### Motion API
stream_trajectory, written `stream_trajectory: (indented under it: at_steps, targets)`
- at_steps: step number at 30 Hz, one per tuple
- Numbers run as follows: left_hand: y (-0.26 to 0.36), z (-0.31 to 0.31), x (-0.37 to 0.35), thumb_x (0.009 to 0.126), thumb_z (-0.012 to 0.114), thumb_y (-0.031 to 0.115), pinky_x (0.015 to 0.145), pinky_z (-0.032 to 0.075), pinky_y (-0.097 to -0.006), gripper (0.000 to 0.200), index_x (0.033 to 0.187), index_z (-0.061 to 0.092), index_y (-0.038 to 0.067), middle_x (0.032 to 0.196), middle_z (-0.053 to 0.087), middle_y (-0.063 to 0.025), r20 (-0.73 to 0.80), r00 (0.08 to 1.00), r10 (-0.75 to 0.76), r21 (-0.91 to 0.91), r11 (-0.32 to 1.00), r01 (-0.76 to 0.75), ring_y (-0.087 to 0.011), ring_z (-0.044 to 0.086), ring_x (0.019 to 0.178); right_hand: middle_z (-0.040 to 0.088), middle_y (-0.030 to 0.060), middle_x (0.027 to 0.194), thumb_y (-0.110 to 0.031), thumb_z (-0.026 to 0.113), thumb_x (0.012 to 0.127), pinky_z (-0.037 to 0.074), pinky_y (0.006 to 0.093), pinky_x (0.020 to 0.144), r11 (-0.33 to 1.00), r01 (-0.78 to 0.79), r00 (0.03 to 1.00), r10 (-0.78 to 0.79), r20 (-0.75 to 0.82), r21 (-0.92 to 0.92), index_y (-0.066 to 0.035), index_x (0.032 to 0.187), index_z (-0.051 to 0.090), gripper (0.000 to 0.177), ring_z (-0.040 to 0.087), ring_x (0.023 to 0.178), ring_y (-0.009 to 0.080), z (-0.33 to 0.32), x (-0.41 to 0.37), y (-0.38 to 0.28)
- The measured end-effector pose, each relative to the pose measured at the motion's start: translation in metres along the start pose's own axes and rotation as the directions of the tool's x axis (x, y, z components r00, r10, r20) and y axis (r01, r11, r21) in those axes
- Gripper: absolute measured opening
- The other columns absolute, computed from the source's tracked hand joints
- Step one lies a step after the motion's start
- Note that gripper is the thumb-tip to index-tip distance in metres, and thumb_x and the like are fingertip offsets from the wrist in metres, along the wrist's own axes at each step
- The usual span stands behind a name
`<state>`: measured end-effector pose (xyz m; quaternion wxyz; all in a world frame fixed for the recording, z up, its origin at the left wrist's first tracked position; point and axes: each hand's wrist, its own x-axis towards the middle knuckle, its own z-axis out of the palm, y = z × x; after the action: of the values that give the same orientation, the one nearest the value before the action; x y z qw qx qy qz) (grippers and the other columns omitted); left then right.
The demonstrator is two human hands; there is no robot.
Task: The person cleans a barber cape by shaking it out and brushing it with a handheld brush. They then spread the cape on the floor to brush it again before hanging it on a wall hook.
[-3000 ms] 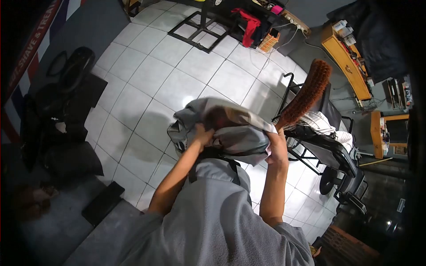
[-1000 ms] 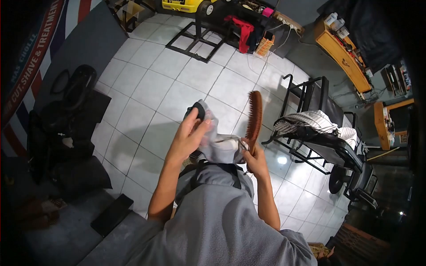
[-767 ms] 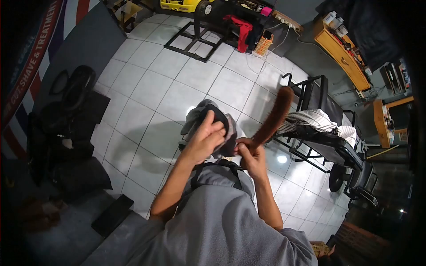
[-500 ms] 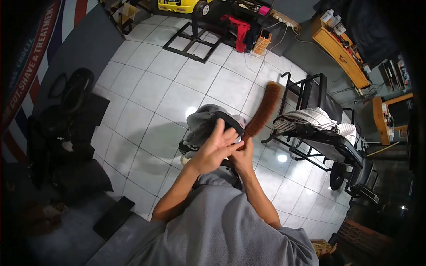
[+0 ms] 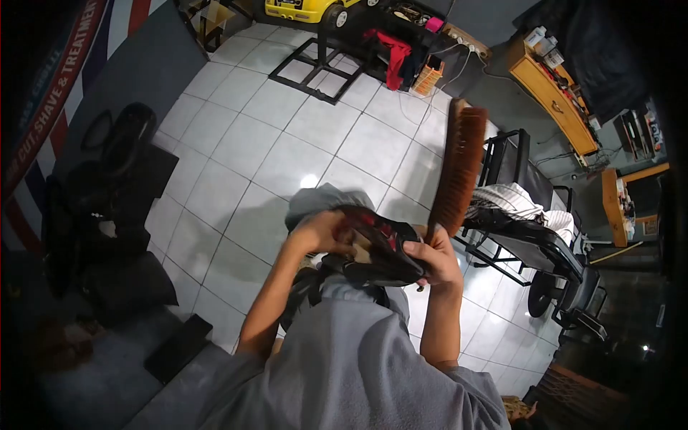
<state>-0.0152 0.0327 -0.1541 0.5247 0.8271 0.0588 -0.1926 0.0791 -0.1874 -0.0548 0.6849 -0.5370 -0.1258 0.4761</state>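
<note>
A long-bristled brown brush [image 5: 464, 161] with a wooden back stands up from my right hand [image 5: 438, 259], bristles facing right. The same hand has its thumb pressed on the right end of a black pouch-like item [image 5: 387, 269], held at my waist. Red and pale beige patches show in the middle of this item; what they are I cannot make out. My left hand [image 5: 324, 235] lies at its left side, with the fingers curled over the edge and partly hidden. Grey cloth [image 5: 330, 201] covers my lap just beyond the hands.
On the right stands a black barber chair [image 5: 523, 236] with a striped cloth [image 5: 512, 197] on it. A black metal frame [image 5: 315, 72] rests on the tiled floor [image 5: 265, 143] ahead. Beyond are a yellow toy car [image 5: 304, 11] and a wooden drawer unit [image 5: 555, 100].
The black item has come up between my hands and turned to show its red and beige parts. My right hand has moved right, raising the brush. My left fingers have curled in.
</note>
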Motion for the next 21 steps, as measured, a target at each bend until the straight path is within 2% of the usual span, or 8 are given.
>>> stream_trajectory:
  at_steps: [3,5,11,14,16,17,19,21]
  targets:
    - [-0.033,0.062,0.02,0.077,0.064,0.022,0.077,0.046,-0.0385,0.036,0.106,0.057,0.003,0.096,0.062,-0.0202,0.021,0.975,0.221,-0.048,0.974,-0.22,-0.035,0.059,0.091,0.052,-0.0007,0.057,-0.017,0.077,0.07,0.029,0.0194,0.033,0.959,0.242,0.964,-0.254,-0.074,-0.149,0.0,0.084,0.06,0.028,0.042,0.039,0.0042,-0.008,0.005,0.0]
    - [-0.039,0.086,0.03,0.082,0.055,0.017,0.079,0.046,-0.039,0.028,0.106,0.057,0.002,0.1,0.061,-0.0226,-0.002,0.954,0.3,-0.177,0.939,-0.296,-0.0354,0.059,0.094,0.055,-0.0012,0.062,-0.018,0.081,0.066,0.032,0.02,0.037,0.942,0.15,0.983,-0.176,-0.059,-0.3,-0.001,0.084,0.059,0.033,0.045,0.045,0.0042,-0.036,0.002,-0.008]
    - [-0.037,0.075,0.028,0.086,0.049,0.011,0.06,0.044,-0.0367,0.016,0.093,0.055,-0.003,0.073,0.058,-0.021,-0.394,0.907,0.148,-0.079,0.978,-0.194,-0.0342,0.057,0.065,0.053,0.001,0.063,-0.006,0.064,0.071,0.04,0.0244,0.046,0.793,0.042,0.873,-0.324,-0.364,-0.607,0.002,0.085,0.057,0.018,0.05,0.052,0.0094,-0.091,0.009,0.001]
    - [0.007,0.047,0.01,0.086,0.052,0.013,0.053,0.039,-0.036,0.016,0.082,0.051,-0.002,0.065,0.055,-0.0204,-0.411,0.902,0.134,-0.051,0.984,-0.169,-0.0308,0.051,0.056,0.05,0.0021,0.062,-0.008,0.066,0.072,0.044,0.029,0.053,0.57,-0.161,0.739,-0.471,-0.482,-0.805,0.0,0.097,0.06,0.028,0.052,0.057,0.0134,-0.141,0.024,0.033]
    - [0.025,0.041,0.002,0.085,0.053,0.013,0.053,0.039,-0.0399,0.017,0.079,0.049,-0.002,0.067,0.053,-0.0238,-0.382,0.918,0.109,-0.105,0.981,-0.161,-0.0408,0.051,0.061,0.048,0.003,0.062,-0.011,0.07,0.072,0.045,0.0315,0.057,0.148,-0.075,0.506,-0.846,-0.166,-0.986,-0.007,0.117,0.056,0.047,0.052,0.058,0.0157,-0.146,0.032,0.048]
    - [0.028,0.041,0.003,0.086,0.054,0.013,0.051,0.04,-0.0361,0.018,0.078,0.05,-0.003,0.062,0.054,-0.0202,-0.428,0.896,0.117,-0.069,0.984,-0.161,-0.0321,0.053,0.053,0.048,0.0029,0.062,-0.011,0.071,0.073,0.044,0.0305,0.055,0.15,-0.075,0.461,-0.871,-0.168,-0.986,-0.007,0.12,0.054,0.05,0.052,0.056,0.015,-0.139,0.033,0.05]
    - [0.031,0.044,0.007,0.087,0.054,0.013,0.05,0.04,-0.0316,0.018,0.079,0.053,-0.003,0.059,0.055,-0.0139,-0.506,0.862,0.006,-0.267,0.95,-0.163,-0.0211,0.053,0.051,0.048,0.0012,0.063,-0.014,0.072,0.076,0.039,0.0253,0.044,0.727,0.092,0.618,-0.578,-0.533,-0.681,-0.003,0.12,0.052,0.049,0.046,0.047,0.0103,-0.104,0.028,0.042]
    - [0.04,0.043,0.008,0.09,0.052,0.012,0.05,0.04,-0.0221,0.017,0.086,0.059,-0.003,0.065,0.057,-0.0007,-0.529,0.844,-0.094,-0.485,0.849,-0.209,-0.0032,0.051,0.059,0.045,-0.0034,0.056,-0.02,0.071,0.079,0.031,0.022,0.039,0.914,0.191,0.706,-0.382,-0.596,-0.359,-0.001,0.11,0.056,0.04,0.04,0.042,0.0056,-0.089,0.026,0.058]
